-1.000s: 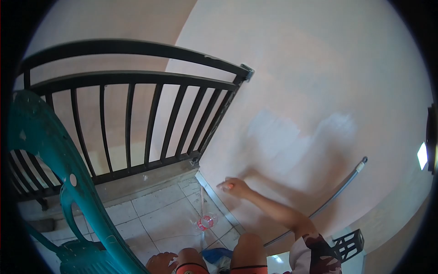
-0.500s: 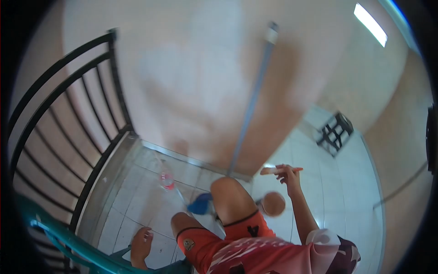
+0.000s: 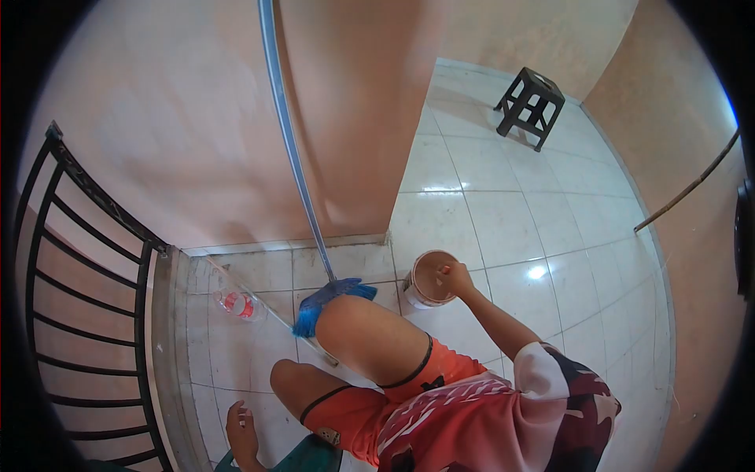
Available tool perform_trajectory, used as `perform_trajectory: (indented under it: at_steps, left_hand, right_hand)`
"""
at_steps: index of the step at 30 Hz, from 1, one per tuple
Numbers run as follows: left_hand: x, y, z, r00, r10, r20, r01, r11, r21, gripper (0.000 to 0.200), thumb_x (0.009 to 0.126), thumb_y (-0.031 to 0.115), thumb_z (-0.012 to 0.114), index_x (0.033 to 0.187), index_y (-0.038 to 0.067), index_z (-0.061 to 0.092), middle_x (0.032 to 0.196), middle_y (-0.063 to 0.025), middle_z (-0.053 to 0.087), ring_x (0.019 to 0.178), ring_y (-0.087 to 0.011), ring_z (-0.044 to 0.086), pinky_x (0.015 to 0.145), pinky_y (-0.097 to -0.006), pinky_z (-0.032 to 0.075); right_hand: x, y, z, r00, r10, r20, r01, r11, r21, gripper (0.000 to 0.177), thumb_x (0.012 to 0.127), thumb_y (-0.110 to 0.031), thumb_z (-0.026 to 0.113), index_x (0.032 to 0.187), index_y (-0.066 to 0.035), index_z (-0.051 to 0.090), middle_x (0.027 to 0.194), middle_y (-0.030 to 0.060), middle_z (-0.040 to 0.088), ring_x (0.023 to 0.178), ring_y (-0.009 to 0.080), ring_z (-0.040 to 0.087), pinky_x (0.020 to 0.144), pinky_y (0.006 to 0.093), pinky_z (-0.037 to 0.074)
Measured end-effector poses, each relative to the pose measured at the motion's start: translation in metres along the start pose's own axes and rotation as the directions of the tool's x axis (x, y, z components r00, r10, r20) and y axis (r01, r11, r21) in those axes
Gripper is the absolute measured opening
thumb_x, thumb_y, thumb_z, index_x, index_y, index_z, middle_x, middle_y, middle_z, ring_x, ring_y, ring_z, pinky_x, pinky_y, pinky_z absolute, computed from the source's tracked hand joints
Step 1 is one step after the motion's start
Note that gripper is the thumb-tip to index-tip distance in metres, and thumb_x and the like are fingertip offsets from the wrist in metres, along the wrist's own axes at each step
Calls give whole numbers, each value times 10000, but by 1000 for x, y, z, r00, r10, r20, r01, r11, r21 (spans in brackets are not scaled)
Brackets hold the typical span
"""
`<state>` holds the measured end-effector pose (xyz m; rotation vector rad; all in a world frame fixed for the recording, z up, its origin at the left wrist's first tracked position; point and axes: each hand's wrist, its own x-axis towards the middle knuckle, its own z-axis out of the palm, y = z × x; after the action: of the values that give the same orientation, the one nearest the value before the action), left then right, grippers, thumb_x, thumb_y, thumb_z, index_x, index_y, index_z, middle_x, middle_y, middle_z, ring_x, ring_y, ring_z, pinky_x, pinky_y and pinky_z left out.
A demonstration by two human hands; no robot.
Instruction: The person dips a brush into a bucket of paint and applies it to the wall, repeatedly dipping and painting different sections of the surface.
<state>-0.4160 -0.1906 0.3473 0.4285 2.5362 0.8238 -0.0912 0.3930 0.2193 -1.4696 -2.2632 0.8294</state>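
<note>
Left hand (image 3: pixel 241 425) at the lower left of the frame, its fingers loosely curled and holding nothing, lies beside the green seat (image 3: pixel 311 455), with the black railing (image 3: pixel 86 318) along the left edge. Above it is a clear bottle (image 3: pixel 238 304) with a red label too small to read; it looks light and easily dented, best taken round the middle. A thin pale stick (image 3: pixel 277 316) slants beside it. Next, near the centre, come the blue bristles (image 3: pixel 358 289) of a broom, soft and springy by the look of them, its long pole (image 3: pixel 295 161) rising to the top edge. Right of the knee, the right hand (image 3: pixel 454 279) reaches over the mouth of a bucket (image 3: pixel 425 302), gripping a small orange-ended tool (image 3: pixel 446 270) whose far end cannot be made out. The tool is probably light and stiff, perhaps slippery if wet, and best held by that end; the bucket seems rigid, easiest to take by the rim. No writing on it is legible. Farther right stands a dark stool (image 3: pixel 543 82), upper right.
</note>
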Motion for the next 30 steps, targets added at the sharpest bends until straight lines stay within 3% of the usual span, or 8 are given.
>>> perform_trajectory:
  at_steps: [2,5,9,11,14,21,23,30]
  left_hand:
    - [5,-9,-7,999,9,33,-7,999,-52,314,976,126,537,1280,73,595,1043,-132,649,921,-243,627,780,-365,514]
    - [9,-23,-16,996,-82,-31,81,995,-53,314,966,107,532,1270,63,595,1003,-127,648,889,-226,628,796,-356,511]
    - [4,-19,-20,998,-57,-26,54,992,-118,301,985,161,531,1259,59,604,1016,-135,636,875,-223,613,770,-364,507]
    - [6,-18,-18,998,-60,-19,57,991,-117,306,989,181,527,1262,67,602,1035,-128,646,890,-218,621,772,-365,505]
    - [5,-11,-18,999,-50,22,52,994,-94,313,990,202,533,1264,68,602,1051,-121,652,901,-219,628,776,-361,505]
    - [4,-7,-18,999,-21,32,24,992,-121,300,985,188,552,1258,74,603,1027,-110,650,883,-208,614,763,-337,499]
    - [3,-7,-18,1000,-6,29,9,995,-95,297,984,186,555,1255,77,605,1014,-107,648,875,-202,608,753,-335,499]
    - [4,-8,-18,999,-7,54,14,992,-123,296,973,183,558,1249,86,608,985,-102,637,864,-206,598,770,-344,506]
  right_hand:
    - [9,-17,5,983,69,173,-15,954,-299,207,803,-236,689,822,-36,740,841,200,724,757,372,706,688,462,563]
    - [25,9,41,976,37,215,60,902,-428,243,804,-247,703,820,-8,741,867,234,719,818,389,714,740,482,575]
    - [27,26,58,972,10,234,101,884,-456,277,834,-259,692,822,13,743,860,255,711,850,407,711,769,488,582]
    - [30,31,60,974,125,187,-44,921,-386,362,864,-285,644,814,68,713,892,286,702,894,439,692,801,505,563]
    - [38,29,51,986,106,130,-51,926,-373,376,883,-300,625,856,61,725,919,292,702,888,443,692,796,510,564]
    - [43,58,63,978,101,183,0,874,-486,329,869,-280,639,849,32,743,925,276,707,885,427,701,820,491,569]
    - [43,36,44,978,137,156,-61,909,-412,377,865,-307,663,863,65,725,879,274,713,818,417,714,734,472,588]
    - [46,48,61,986,165,-7,-160,949,-271,338,849,-273,655,846,56,735,857,274,715,797,400,723,707,449,601]
